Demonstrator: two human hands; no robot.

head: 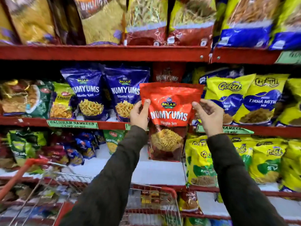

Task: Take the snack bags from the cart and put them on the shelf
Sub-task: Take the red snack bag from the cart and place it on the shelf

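I hold a red Numyums snack bag (169,115) upright in front of the middle red shelf (112,125). My left hand (140,114) pinches its left edge and my right hand (209,115) pinches its right edge. Behind the bag's top, another red Numyums bag (168,74) stands at the back of the shelf. Two blue Numyums bags (88,92) stand just to the left. The wire cart (151,203) with red trim sits below my arms; its contents are blurred.
Yellow Gokul bags (244,98) fill the shelf to the right. Green and yellow packs (32,98) stand at far left. Large bags line the top shelf (104,52). The lower shelf (156,172) shows a bare white patch under the held bag.
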